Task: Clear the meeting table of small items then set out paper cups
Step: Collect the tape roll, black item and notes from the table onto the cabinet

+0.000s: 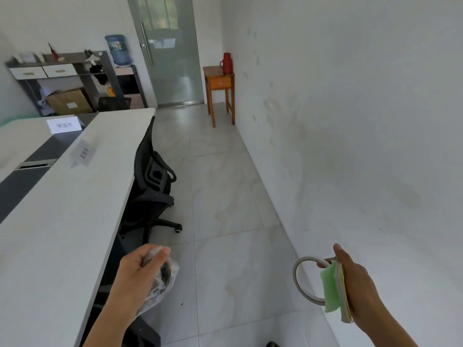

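Open floor (225,196) runs between the table (62,221), chair (150,176) tucked in, and the wall (350,121). Over it, left hand (140,274) grips a plastic bag (165,284); right hand (355,279) clasps a tape ring (298,279) and notepad (334,291). Name cards (82,152) stand on the table

Office meeting room: long white desk (62,209) with paper name placards (65,126), black mesh swivel chair (150,181), water-cooler bottle (117,50), frosted glass door (170,58).
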Demonstrator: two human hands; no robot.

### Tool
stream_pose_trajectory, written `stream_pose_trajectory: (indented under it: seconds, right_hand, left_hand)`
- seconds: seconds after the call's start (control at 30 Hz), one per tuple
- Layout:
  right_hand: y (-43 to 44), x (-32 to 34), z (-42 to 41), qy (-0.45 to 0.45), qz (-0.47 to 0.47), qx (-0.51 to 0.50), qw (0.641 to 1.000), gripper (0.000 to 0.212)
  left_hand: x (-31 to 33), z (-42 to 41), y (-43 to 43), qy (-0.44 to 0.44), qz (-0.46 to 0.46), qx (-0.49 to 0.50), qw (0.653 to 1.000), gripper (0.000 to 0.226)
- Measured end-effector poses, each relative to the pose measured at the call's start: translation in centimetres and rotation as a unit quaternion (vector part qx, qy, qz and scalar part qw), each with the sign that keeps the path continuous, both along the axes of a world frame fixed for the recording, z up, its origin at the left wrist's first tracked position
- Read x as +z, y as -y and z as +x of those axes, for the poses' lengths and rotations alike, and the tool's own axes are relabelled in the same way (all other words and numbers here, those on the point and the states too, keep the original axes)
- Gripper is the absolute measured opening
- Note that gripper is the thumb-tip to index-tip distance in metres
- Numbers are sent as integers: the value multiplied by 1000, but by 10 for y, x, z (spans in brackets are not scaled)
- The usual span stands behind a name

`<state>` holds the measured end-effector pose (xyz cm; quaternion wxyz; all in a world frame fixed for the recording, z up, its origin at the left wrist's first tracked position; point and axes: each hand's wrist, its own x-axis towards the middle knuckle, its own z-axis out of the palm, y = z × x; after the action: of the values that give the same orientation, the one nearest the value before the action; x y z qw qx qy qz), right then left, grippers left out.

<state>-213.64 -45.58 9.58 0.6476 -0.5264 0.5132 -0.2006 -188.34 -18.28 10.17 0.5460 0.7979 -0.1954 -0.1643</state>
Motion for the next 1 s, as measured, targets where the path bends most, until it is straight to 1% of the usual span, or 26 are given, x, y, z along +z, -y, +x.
stream_pose_trajectory:
  seconds: [0.1,0.23,0.3,0.47,0.57,0.63,0.73,0.87,0.93,1.0]
  right_hand:
    - [60,6,64,6,-10,23,1000,56]
    - [132,23,153,20,-27,56,998,53]
    - [161,29,193,16,-34,69,997,52]
    - [226,26,280,10,-38,104,994,54]
    - [266,17,338,1,-35,109,993,55]
    - [292,13,381,1,-35,100,994,55]
    - [333,16,448,9,-41,85,995,57]
    - [385,34,533,20,-52,75,996,56]
    - [410,39,566,25,-58,58,996,54]
    - [434,39,594,25,-56,51,997,54]
  left_hand:
    - [3,45,42,-12,-17,31,999,16]
    - [23,100,98,-114,-87,84,986,19]
    - [24,120,120,-130,-85,108,982,17]
    - [16,178,170,-133,-78,150,977,24]
    - [8,233,206,-192,-110,170,960,22]
    - [4,279,231,-217,-132,178,951,23]
    - [5,360,273,-191,-112,164,961,26]
    - [29,461,339,-148,-92,140,975,19]
    - [36,510,375,-167,-103,118,974,21]
    - [39,550,410,-144,-82,103,981,20]
